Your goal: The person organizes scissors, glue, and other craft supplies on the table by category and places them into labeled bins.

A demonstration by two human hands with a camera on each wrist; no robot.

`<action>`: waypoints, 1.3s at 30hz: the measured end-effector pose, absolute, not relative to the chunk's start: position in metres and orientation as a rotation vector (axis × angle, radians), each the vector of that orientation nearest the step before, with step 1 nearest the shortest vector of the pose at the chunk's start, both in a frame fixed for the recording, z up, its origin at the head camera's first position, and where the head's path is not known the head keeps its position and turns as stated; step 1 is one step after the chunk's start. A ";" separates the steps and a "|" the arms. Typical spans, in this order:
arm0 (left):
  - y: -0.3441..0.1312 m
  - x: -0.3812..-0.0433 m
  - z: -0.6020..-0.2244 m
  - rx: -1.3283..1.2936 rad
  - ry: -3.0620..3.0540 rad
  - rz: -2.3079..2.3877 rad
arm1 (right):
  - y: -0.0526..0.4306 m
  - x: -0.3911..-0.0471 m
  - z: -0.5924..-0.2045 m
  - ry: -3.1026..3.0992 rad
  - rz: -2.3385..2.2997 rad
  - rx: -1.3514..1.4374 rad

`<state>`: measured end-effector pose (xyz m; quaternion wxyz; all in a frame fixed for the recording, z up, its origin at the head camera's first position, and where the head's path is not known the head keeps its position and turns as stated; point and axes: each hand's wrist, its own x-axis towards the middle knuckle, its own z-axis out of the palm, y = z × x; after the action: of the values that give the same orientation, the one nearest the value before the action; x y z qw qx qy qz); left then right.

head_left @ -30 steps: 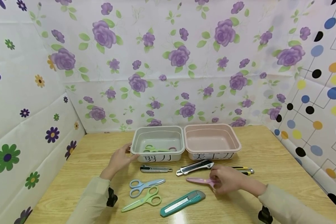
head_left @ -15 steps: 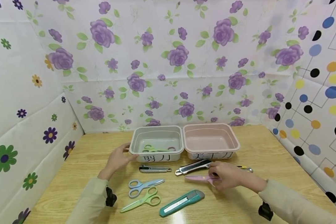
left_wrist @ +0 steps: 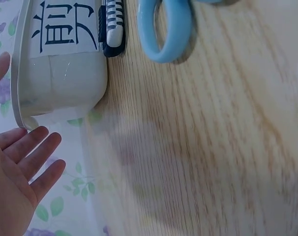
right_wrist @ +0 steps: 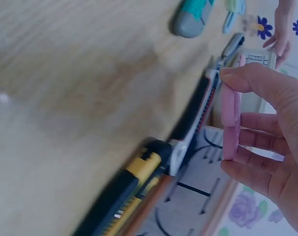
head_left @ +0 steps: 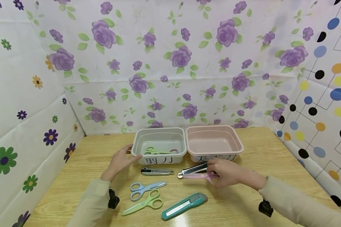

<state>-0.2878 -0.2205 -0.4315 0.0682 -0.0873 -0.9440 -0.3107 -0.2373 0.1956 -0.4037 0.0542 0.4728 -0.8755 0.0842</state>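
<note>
The grey bin is standing just right of the left hand, whose loosely extended fingers are touching its rim. The right hand is pinching the pink scissors, apparently aloft and pointing leftward from it; a slim cutter is lying between the hands.

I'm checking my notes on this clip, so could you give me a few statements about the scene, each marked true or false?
1. The right hand pinches the pink scissors. True.
2. The left hand touches the gray bin. True.
3. The gray bin is the rightmost bin. False: the pink bin stands to its right.
4. The blue scissors and the teal cutter lie on the table. True.
5. The teal cutter lies between the blue scissors and the gray bin. False: the slim silver cutter does.
</note>
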 end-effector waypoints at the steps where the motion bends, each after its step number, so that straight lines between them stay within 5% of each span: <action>1: -0.220 -0.288 -0.432 -0.255 -2.847 -0.928 | 0.194 -0.238 -0.400 -2.666 0.243 1.434; 39: -0.216 -0.290 -0.429 -0.199 -2.866 -0.987 | 0.112 -0.299 -0.331 -2.657 0.218 1.377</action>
<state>-0.2895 -0.2162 -0.4289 0.0519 -0.0654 -0.9422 -0.3246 -0.2987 0.1124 -0.3308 0.0705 0.4579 -0.8832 0.0724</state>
